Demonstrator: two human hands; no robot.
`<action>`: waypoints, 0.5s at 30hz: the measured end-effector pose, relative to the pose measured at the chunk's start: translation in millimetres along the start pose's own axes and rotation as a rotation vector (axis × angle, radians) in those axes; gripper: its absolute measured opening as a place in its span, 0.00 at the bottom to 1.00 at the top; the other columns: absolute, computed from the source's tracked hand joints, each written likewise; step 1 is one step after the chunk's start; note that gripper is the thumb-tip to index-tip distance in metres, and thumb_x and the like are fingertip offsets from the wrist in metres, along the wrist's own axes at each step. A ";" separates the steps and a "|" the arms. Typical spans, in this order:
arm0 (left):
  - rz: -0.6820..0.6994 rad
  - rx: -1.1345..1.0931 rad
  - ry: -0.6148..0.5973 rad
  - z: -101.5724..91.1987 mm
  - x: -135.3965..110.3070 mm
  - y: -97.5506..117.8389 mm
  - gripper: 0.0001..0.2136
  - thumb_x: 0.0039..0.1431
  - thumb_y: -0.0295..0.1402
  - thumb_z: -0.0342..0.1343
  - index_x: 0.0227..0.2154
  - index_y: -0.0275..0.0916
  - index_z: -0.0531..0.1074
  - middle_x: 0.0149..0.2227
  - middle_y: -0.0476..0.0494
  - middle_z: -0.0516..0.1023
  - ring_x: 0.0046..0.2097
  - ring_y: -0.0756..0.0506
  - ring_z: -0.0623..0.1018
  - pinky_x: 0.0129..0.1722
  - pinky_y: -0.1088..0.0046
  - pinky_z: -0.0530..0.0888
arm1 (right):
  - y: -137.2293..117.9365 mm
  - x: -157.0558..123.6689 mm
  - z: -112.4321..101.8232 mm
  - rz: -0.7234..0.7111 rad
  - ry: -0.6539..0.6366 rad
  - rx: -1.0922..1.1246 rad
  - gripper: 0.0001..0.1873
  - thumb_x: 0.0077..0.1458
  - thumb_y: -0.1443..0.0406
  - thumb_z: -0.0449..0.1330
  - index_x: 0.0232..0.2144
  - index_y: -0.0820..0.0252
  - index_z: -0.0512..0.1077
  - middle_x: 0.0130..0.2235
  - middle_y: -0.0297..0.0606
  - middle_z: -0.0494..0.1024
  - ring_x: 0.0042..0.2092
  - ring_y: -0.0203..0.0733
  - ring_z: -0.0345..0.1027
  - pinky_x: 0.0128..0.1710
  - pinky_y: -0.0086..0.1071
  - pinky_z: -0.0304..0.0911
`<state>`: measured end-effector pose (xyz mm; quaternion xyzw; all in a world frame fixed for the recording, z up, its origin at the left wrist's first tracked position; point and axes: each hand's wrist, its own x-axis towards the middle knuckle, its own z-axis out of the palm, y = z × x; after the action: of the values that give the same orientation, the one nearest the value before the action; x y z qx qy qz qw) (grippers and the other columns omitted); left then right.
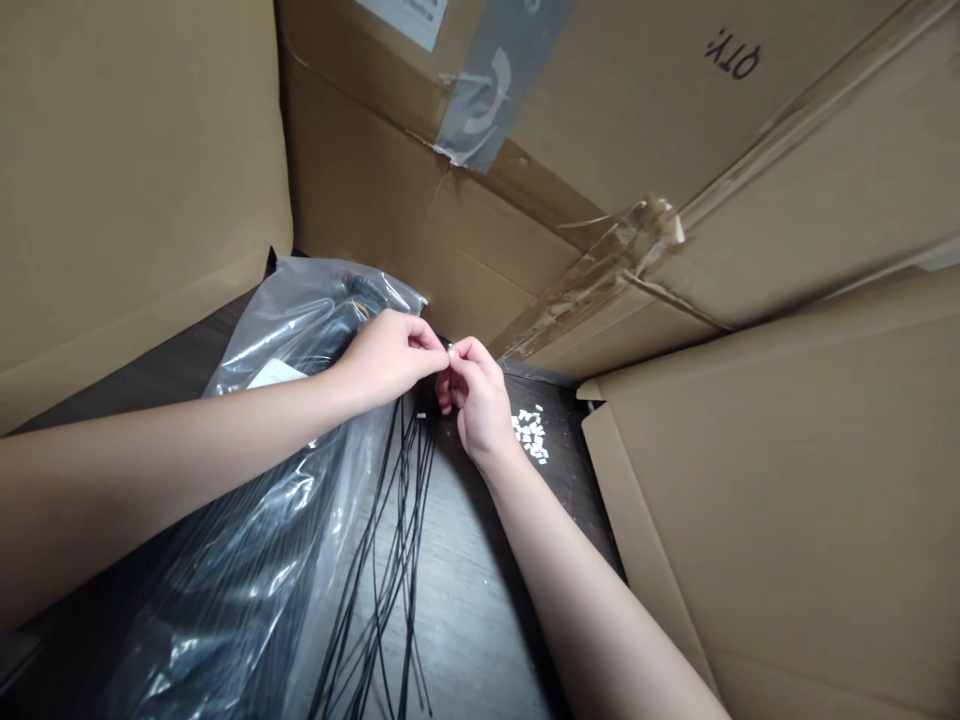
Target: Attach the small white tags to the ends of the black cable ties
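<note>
My left hand (394, 358) and my right hand (480, 400) meet fingertip to fingertip, both closed in a pinch. A small white connector (450, 349) shows between the tips, at my right thumb and finger. What my left fingers grip is hidden. Just below them, thin black wires (405, 520) lie loosely spread on the dark table (480, 600); one has a white connector (421, 415) at its end. To the right of my right hand lies a scattered pile of small white connectors (531, 435). My left forearm passes over a clear plastic bag (255, 560) full of black wires.
Cardboard surrounds the work spot: a tall panel (135, 180) at the left, a taped carton (480, 240) at the back and a cardboard flap (787, 480) at the right. A white label (276, 373) is by the bag's upper part.
</note>
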<state>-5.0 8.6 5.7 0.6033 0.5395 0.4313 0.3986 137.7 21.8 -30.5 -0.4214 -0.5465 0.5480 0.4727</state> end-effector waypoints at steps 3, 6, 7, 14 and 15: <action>-0.004 0.016 0.000 -1.0 -0.9 1.3 0.06 0.51 0.30 0.59 0.23 0.35 0.77 0.24 0.49 0.77 0.26 0.52 0.71 0.29 0.75 0.66 | 0.0 -1.5 1.9 -0.028 0.003 -0.050 0.09 0.53 0.58 0.57 0.28 0.54 0.61 0.18 0.23 0.63 0.18 0.31 0.54 0.15 0.24 0.47; 0.001 0.053 0.010 -1.0 -1.7 0.6 0.06 0.52 0.30 0.59 0.22 0.35 0.77 0.24 0.49 0.78 0.27 0.51 0.72 0.29 0.75 0.65 | -0.4 -4.2 4.1 -0.077 0.023 -0.142 0.09 0.57 0.59 0.55 0.27 0.54 0.60 0.18 0.24 0.63 0.19 0.32 0.54 0.17 0.26 0.48; 0.012 0.071 0.015 -0.8 -1.9 0.0 0.07 0.52 0.31 0.58 0.23 0.35 0.77 0.24 0.48 0.78 0.28 0.50 0.73 0.30 0.75 0.66 | -0.4 -5.1 4.5 -0.101 0.035 -0.187 0.09 0.58 0.59 0.54 0.27 0.54 0.60 0.19 0.25 0.63 0.20 0.33 0.55 0.19 0.27 0.49; 0.094 0.192 0.034 1.1 -1.8 -2.8 0.07 0.56 0.29 0.57 0.29 0.35 0.80 0.29 0.47 0.82 0.32 0.48 0.76 0.34 0.73 0.67 | 0.6 -6.6 2.8 -0.322 0.120 -0.496 0.11 0.61 0.63 0.51 0.26 0.55 0.58 0.25 0.30 0.62 0.30 0.37 0.56 0.31 0.31 0.53; 0.089 0.192 0.032 1.1 -1.7 -2.8 0.07 0.56 0.29 0.57 0.29 0.35 0.80 0.30 0.47 0.82 0.32 0.48 0.76 0.35 0.73 0.67 | 0.5 -6.2 2.4 -0.359 0.126 -0.530 0.11 0.60 0.64 0.51 0.25 0.55 0.58 0.26 0.30 0.61 0.31 0.37 0.56 0.33 0.32 0.53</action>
<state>-4.9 7.2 2.5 0.6549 0.5575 0.4047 0.3108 136.5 15.3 -31.3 -0.4597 -0.7055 0.2674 0.4684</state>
